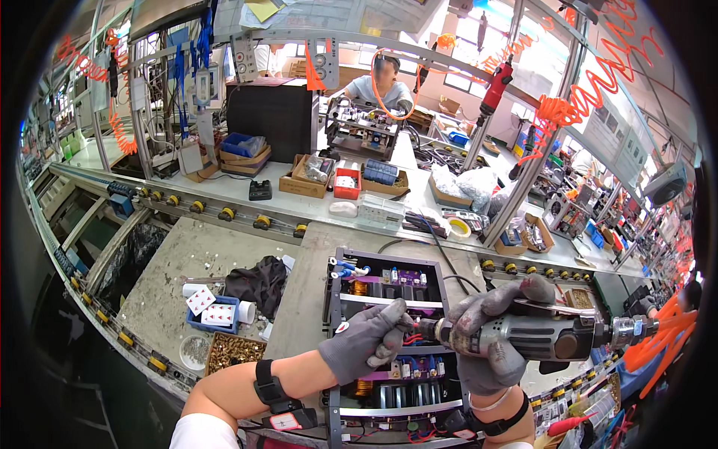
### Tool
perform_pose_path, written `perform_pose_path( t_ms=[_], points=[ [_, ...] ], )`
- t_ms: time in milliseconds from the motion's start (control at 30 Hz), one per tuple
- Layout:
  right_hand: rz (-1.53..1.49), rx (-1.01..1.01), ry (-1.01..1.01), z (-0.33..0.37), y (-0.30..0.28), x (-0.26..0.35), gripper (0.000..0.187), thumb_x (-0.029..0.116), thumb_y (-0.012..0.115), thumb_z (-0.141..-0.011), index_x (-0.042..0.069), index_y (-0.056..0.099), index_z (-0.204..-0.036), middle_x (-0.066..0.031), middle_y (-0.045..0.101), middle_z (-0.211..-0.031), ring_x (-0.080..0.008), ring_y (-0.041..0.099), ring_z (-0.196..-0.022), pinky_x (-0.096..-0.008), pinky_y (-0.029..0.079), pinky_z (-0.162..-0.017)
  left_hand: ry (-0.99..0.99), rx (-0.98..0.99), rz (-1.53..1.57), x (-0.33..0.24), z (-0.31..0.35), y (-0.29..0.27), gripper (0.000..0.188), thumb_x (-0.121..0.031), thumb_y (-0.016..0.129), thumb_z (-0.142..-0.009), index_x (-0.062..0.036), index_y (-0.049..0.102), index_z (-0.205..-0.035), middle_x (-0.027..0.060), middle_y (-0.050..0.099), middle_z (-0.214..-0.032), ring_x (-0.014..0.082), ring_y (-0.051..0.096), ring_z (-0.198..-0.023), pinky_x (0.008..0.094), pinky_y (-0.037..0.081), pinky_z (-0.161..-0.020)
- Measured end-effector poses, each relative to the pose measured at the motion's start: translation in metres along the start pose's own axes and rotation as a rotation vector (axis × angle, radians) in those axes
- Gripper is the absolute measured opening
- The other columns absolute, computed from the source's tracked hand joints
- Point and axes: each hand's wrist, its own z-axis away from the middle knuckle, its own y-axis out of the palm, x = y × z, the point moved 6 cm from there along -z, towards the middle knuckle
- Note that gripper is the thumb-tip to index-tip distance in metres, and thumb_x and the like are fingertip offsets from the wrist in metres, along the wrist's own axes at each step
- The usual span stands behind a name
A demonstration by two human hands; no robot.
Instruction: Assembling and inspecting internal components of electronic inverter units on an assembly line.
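In front of me lies a dark metal chassis [336, 404] with purple circuit boards, copper coils and black capacitors inside. Above its middle, my right hand [473, 318], in a grey glove, grips a grey and black air-powered driver [550, 337]. The tool lies nearly level, its nose pointing left and its hose end to the right. My left hand [363, 340], also gloved, is closed with its fingertips pinched together at the driver's nose. Whatever those fingertips hold is too small to make out. Blue and white cable lugs [348, 267] stick up at the chassis's far left corner.
Left of the chassis are a blue bin [196, 322] with white cards, a box of brass parts [228, 353] and a black cloth [256, 286]. A roller rail [262, 222] runs behind. Across the bench, a person [374, 88] sits behind a machine; orange coiled hoses [561, 111] hang right.
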Motion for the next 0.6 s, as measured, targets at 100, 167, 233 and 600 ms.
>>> perform_pose_path(
  t_ms=[100, 167, 233, 600],
  points=[
    [0.002, 0.022, -0.019, -0.001, 0.000, -0.003, 0.064, 0.017, 0.076, -0.077, 0.012, 0.041, -0.130, -0.0081, 0.060, -0.101, -0.0224, 0.066, -0.078, -0.0430, 0.056, -0.067, 0.004, 0.009, 0.065, -0.001, 0.001, 0.001, 0.030, -0.031, 0.049, -0.097, -0.0030, 0.059, -0.094, -0.0009, 0.044, -0.053, 0.0047, 0.036, -0.041, 0.0196, 0.028, -0.036],
    [-0.030, 0.019, -0.025, -0.002, 0.000, -0.004, 0.068, 0.016, 0.077, -0.076, 0.012, 0.041, -0.132, -0.0080, 0.060, -0.102, -0.0219, 0.066, -0.078, -0.0425, 0.055, -0.067, 0.012, 0.001, 0.061, -0.004, 0.003, 0.003, 0.031, -0.032, 0.050, -0.097, -0.0031, 0.059, -0.093, -0.0011, 0.043, -0.053, 0.0047, 0.036, -0.041, 0.0198, 0.028, -0.036],
    [-0.056, 0.010, -0.004, -0.003, 0.001, -0.007, 0.069, 0.015, 0.078, -0.075, 0.012, 0.041, -0.133, -0.0082, 0.061, -0.102, -0.0219, 0.066, -0.078, -0.0427, 0.055, -0.067, 0.003, -0.018, 0.064, -0.005, 0.006, 0.006, 0.031, -0.033, 0.050, -0.096, -0.0032, 0.059, -0.093, -0.0014, 0.042, -0.052, 0.0047, 0.035, -0.040, 0.0201, 0.028, -0.036],
    [-0.006, -0.053, -0.194, -0.020, -0.022, 0.030, 0.066, 0.007, 0.067, -0.077, 0.008, 0.037, -0.136, -0.0122, 0.057, -0.102, -0.0224, 0.064, -0.077, -0.0417, 0.056, -0.062, 0.376, -0.513, -1.586, -0.089, 0.016, -0.064, 0.044, -0.044, 0.052, -0.091, -0.0018, 0.063, -0.094, 0.0149, 0.067, -0.079, 0.0251, 0.066, -0.069, 0.0366, 0.050, -0.061]
  ],
)
